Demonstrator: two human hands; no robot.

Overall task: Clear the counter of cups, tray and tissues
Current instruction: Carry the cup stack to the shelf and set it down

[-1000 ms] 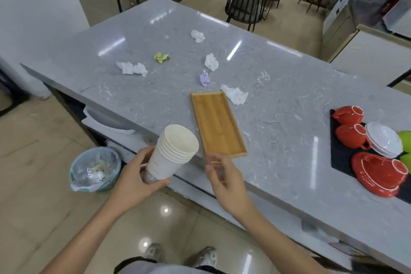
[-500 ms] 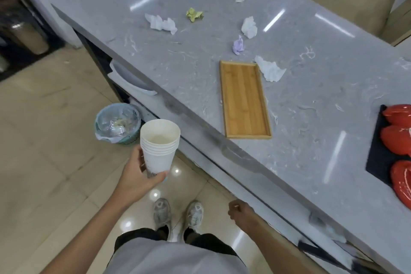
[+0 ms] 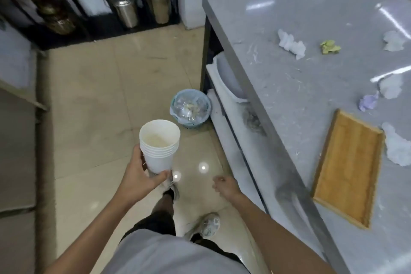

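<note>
My left hand [image 3: 139, 179] grips a stack of white paper cups [image 3: 159, 145] upright over the floor, left of the counter. My right hand [image 3: 224, 186] hangs beside the counter's front edge, fingers loosely curled, holding nothing. On the grey marble counter [image 3: 300, 100] lies an empty wooden tray [image 3: 348, 167] close to the edge. Crumpled tissues are scattered beyond it: white ones [image 3: 291, 45] [image 3: 398, 149] [image 3: 390, 85] [image 3: 393, 40], a yellow-green one [image 3: 330, 46] and a purple one [image 3: 368, 101].
A small blue bin lined with clear plastic [image 3: 190, 108] stands on the tiled floor by the counter's shelf, ahead of the cups. A white basin [image 3: 229, 80] sits on the shelf under the counter. Metal canisters [image 3: 125, 6] stand on a dark rack beyond.
I have turned left and stepped away from the counter with the cups. My right hand has left the tray's edge and dropped to my side. The bin is now straight ahead.
</note>
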